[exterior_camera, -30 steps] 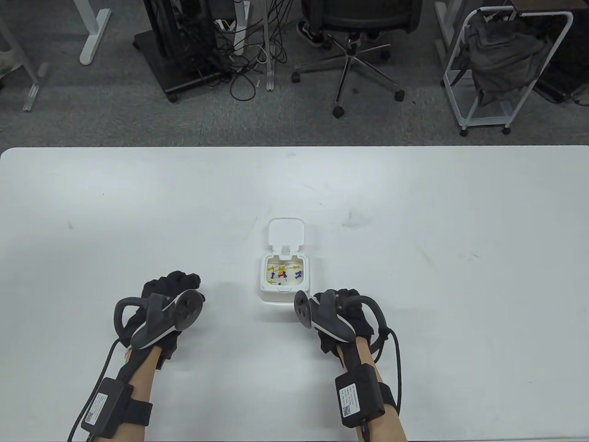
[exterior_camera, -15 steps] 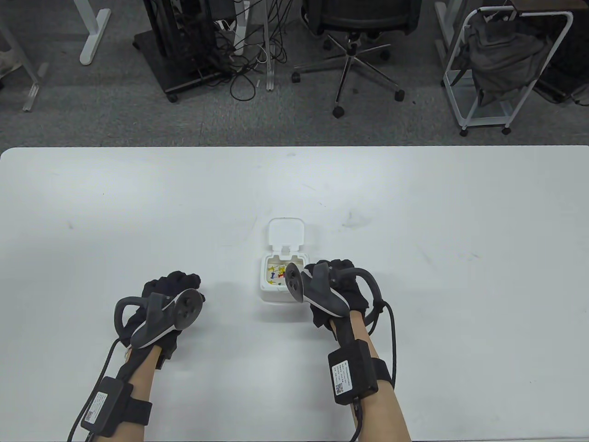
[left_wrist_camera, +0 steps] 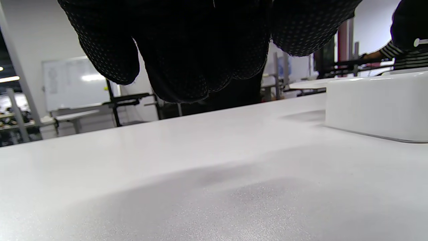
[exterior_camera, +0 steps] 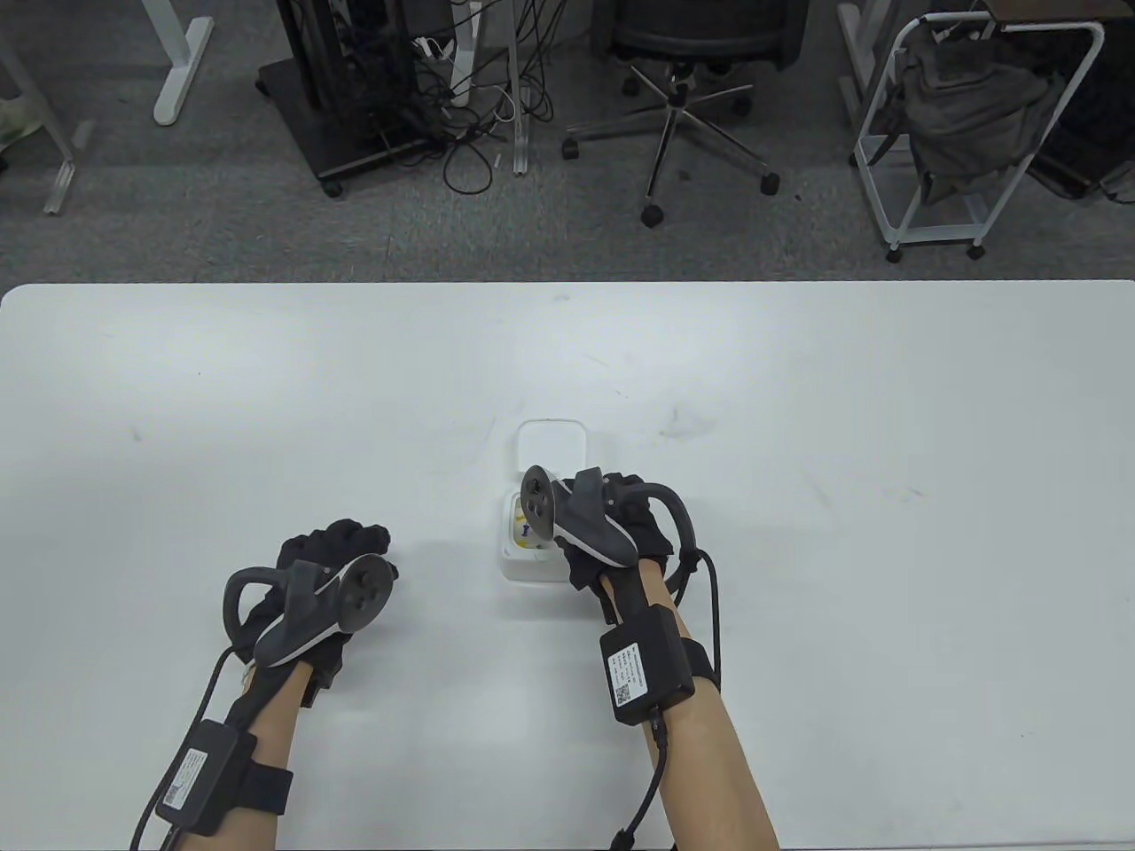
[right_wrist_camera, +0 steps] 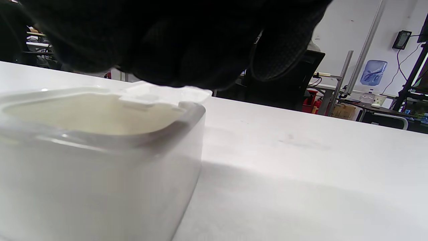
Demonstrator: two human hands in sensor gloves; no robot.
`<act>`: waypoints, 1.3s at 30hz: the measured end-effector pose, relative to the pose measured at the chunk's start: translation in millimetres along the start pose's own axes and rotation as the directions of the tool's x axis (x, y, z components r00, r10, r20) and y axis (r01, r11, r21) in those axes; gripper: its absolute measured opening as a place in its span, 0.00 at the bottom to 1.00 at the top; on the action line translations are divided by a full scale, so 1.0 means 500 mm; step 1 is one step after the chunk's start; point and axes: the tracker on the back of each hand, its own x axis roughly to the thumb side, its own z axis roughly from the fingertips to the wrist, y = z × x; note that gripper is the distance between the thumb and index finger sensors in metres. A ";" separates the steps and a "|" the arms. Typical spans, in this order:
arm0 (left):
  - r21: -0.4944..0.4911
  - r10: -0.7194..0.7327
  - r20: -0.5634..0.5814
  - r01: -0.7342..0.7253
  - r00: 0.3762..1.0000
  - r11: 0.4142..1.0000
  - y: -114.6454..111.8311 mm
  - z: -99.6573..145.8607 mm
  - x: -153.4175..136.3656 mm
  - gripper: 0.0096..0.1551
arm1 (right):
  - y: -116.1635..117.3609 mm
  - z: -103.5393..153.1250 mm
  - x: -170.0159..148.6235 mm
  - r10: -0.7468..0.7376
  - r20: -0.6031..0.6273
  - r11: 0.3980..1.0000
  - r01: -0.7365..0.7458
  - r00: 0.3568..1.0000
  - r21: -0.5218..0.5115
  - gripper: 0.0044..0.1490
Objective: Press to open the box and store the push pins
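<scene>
The small white box (exterior_camera: 530,566) stands on the table's middle front with its lid (exterior_camera: 551,443) flipped open toward the back. Several coloured push pins (exterior_camera: 525,532) lie inside it. My right hand (exterior_camera: 621,486) hangs over the open box and covers most of the opening. In the right wrist view its gloved fingers (right_wrist_camera: 167,43) are just above the box rim (right_wrist_camera: 100,140); what they hold, if anything, is hidden. My left hand (exterior_camera: 341,539) rests on the table left of the box, fingers loosely curled (left_wrist_camera: 180,67) and empty. The box's side (left_wrist_camera: 374,103) shows at the right of the left wrist view.
The white table (exterior_camera: 798,399) is bare around the box, with faint scuff marks. Beyond its far edge are an office chair (exterior_camera: 692,89), a white cart (exterior_camera: 975,133) and cables on the floor.
My right hand has moved forward and left from the box's front right corner to above the open box, hiding most of the pins. The left hand has stayed put.
</scene>
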 end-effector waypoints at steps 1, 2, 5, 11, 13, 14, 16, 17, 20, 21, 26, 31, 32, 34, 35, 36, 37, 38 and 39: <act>0.001 0.000 0.001 0.000 1.000 1.000 0.000 -0.001 0.000 0.29 | 0.001 -0.002 0.001 0.005 -0.001 1.000 -0.005 1.000 0.000 0.25; 0.002 0.002 0.001 -0.002 1.000 1.000 0.001 -0.001 0.000 0.29 | 0.003 -0.004 0.001 0.016 -0.001 1.000 -0.016 1.000 0.003 0.25; 0.005 -0.003 0.002 0.003 1.000 1.000 0.001 -0.002 0.000 0.29 | 0.003 -0.006 0.001 0.045 -0.003 0.999 -0.045 0.999 -0.001 0.25; 0.002 0.019 -0.003 -0.019 1.000 1.000 0.003 -0.003 -0.002 0.29 | 0.004 -0.004 -0.003 0.031 -0.008 0.999 -0.031 0.999 0.008 0.27; 0.007 0.012 -0.003 -0.012 1.000 1.000 0.003 -0.003 -0.002 0.29 | 0.004 -0.005 -0.007 0.043 -0.014 0.999 -0.043 0.999 0.008 0.28; 0.008 0.008 -0.003 -0.008 1.000 1.000 0.003 -0.004 -0.002 0.29 | 0.002 -0.005 -0.010 0.058 -0.023 0.998 -0.058 0.998 0.005 0.29; 0.008 0.007 -0.002 -0.007 1.000 1.000 0.003 -0.004 -0.002 0.29 | -0.003 -0.007 -0.015 0.059 -0.031 0.998 -0.059 0.998 -0.008 0.29; 0.007 0.008 -0.002 -0.007 1.000 1.000 0.003 -0.003 -0.002 0.29 | -0.004 -0.008 -0.017 0.043 -0.032 0.999 -0.043 0.999 -0.007 0.29; 0.007 0.001 -0.002 -0.001 1.000 1.000 0.003 -0.003 -0.001 0.29 | -0.012 -0.012 -0.028 -0.014 -0.047 1.000 0.014 0.999 -0.007 0.29; 0.008 0.002 -0.002 -0.002 1.000 1.000 0.003 -0.003 -0.001 0.29 | -0.016 -0.015 -0.033 -0.036 -0.050 0.999 0.036 0.998 -0.009 0.29; 0.010 0.001 -0.001 -0.001 1.000 1.000 0.003 -0.003 -0.001 0.29 | -0.030 -0.035 -0.059 -0.187 -0.090 0.982 0.187 0.978 -0.011 0.29; 0.011 0.000 0.000 0.000 1.000 1.000 0.003 -0.003 -0.001 0.29 | -0.030 -0.063 -0.085 -0.316 -0.151 0.948 0.319 0.937 -0.005 0.30; 0.010 0.000 0.000 0.000 1.000 1.000 0.003 -0.003 -0.001 0.29 | -0.028 -0.068 -0.090 -0.337 -0.163 0.940 0.342 0.927 0.002 0.30; 0.009 -0.002 0.000 0.002 1.000 1.000 0.002 -0.003 -0.001 0.29 | -0.023 -0.081 -0.098 -0.368 -0.192 0.926 0.376 0.910 0.010 0.31; 0.009 -0.003 0.000 0.003 1.000 1.000 0.002 -0.003 -0.001 0.29 | -0.018 -0.088 -0.103 -0.380 -0.215 0.919 0.394 0.900 0.026 0.32; 0.008 -0.002 -0.001 0.002 1.000 1.000 0.002 -0.003 -0.001 0.29 | -0.014 -0.096 -0.107 -0.400 -0.229 0.909 0.416 0.888 0.027 0.33; 0.006 -0.002 -0.001 0.002 1.000 1.000 0.001 -0.003 -0.001 0.29 | -0.012 -0.102 -0.111 -0.419 -0.236 0.899 0.437 0.877 0.024 0.34; 0.004 -0.004 -0.002 0.004 1.000 1.000 0.001 -0.003 -0.001 0.29 | -0.008 -0.110 -0.115 -0.459 -0.250 0.877 0.480 0.853 0.026 0.35; 0.004 -0.005 -0.003 0.005 1.000 1.000 0.001 -0.003 -0.001 0.29 | -0.005 -0.115 -0.119 -0.487 -0.257 0.860 0.510 0.835 0.025 0.36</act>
